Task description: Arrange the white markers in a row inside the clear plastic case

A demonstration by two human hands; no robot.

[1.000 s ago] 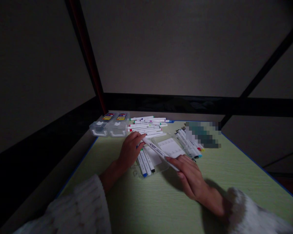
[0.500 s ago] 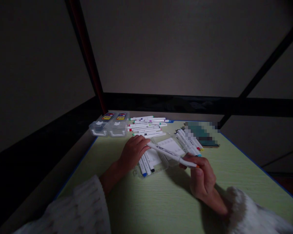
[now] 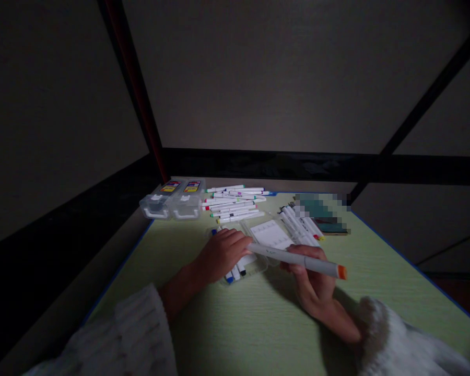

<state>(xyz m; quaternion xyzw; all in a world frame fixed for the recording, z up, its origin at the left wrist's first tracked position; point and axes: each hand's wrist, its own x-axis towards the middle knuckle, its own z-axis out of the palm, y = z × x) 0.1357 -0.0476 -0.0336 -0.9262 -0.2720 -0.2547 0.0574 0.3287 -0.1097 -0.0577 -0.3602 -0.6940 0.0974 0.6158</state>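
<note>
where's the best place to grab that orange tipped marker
Pinch the bare barrel of the orange-tipped marker from above, between the left hand and right hand: it is long, thin and nearly level, and that stretch is free.

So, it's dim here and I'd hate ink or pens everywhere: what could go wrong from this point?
The marker, gripped by the right hand with the left hand at its other end, could lose a cap with a jerk and streak the green mat. The left hand lies over the open clear case; a nudge might spill its pens. The two clear boxes sit by the far left edge, easy to knock off.
</note>
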